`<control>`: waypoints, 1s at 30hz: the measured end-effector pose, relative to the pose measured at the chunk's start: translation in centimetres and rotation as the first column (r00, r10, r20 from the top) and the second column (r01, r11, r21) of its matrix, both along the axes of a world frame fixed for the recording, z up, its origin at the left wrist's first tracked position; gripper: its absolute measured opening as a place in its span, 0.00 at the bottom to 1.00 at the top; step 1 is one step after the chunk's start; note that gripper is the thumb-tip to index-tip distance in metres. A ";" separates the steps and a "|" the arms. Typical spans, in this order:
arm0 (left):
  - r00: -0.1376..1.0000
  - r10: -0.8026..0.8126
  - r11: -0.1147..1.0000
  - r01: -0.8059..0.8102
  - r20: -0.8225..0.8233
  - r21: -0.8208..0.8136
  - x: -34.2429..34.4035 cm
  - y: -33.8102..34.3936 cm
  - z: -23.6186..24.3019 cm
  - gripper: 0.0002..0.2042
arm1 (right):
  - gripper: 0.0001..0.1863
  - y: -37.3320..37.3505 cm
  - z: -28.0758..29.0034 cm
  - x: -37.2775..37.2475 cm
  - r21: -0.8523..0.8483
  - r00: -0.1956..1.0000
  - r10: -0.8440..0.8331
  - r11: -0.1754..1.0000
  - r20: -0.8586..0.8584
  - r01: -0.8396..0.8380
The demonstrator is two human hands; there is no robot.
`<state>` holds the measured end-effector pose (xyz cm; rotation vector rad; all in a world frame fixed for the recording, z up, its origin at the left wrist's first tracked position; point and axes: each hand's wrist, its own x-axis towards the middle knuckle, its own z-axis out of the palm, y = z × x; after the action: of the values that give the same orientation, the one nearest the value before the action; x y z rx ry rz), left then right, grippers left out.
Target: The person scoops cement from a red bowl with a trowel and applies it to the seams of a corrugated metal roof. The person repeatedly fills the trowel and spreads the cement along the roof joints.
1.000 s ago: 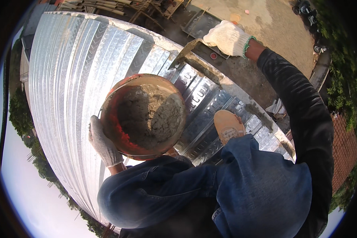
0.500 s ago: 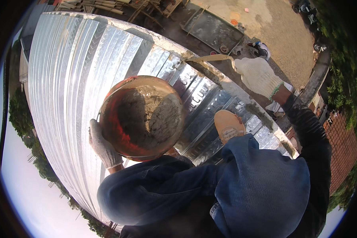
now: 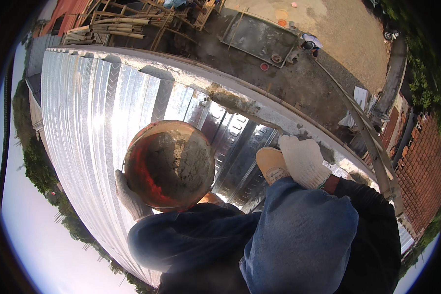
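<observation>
My left hand [image 3: 131, 197], in a pale knitted glove, is closed on the side of a round reddish bucket [image 3: 145, 164]. Grey mortar [image 3: 179, 159] fills much of the bucket, which rests by my bent left knee. In its white glove, my right hand [image 3: 304, 160] wraps around a trowel whose handle is hidden. The thin blade of the trowel [image 3: 265, 122] points left along the inner side of the concrete ledge [image 3: 191, 73]. Patches of damp mortar [image 3: 235, 104] lie on that ledge. Just left of my right hand is my tan shoe [image 3: 269, 162].
Shiny corrugated metal decking [image 3: 88, 112] spreads under me and to the left. Beyond the ledge is a drop to the ground, with a mixing trough [image 3: 262, 39], a stooping person [image 3: 309, 44] and bamboo poles [image 3: 117, 27]. Long poles [image 3: 360, 112] rise at the right.
My right hand has come back nearer my shoe, bringing the trowel from over the ledge to its inner side. My left hand stays on the bucket. The view has shifted, showing more ground.
</observation>
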<state>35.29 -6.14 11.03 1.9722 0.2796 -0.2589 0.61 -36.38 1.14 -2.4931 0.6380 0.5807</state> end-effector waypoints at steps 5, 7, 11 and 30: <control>0.999 -0.026 1.000 0.026 -0.043 0.016 0.3 0.5 0.3 0.21 | 0.15 -0.6 1.1 -2.6 0.091 0.998 -0.065 0.994 -0.022 0.067; 0.997 -0.010 0.999 0.007 -0.080 -0.035 0.6 0.4 0.2 0.21 | 0.16 -0.9 1.1 -3.7 0.081 0.994 -0.070 0.994 -0.082 0.077; 0.998 0.032 0.998 -0.035 -0.056 -0.052 0.1 0.3 0.5 0.20 | 0.16 -2.6 2.4 -3.1 0.098 0.989 -0.112 0.988 -0.096 0.122; 0.994 -0.066 0.994 0.058 0.090 0.097 -0.3 -0.9 0.4 0.18 | 0.24 -3.8 -8.1 4.5 0.052 0.623 -0.010 0.997 0.782 -0.050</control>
<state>35.01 -7.09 11.42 2.0820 0.1735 -0.1965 5.14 -40.22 -6.96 -2.3529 0.2199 -0.5032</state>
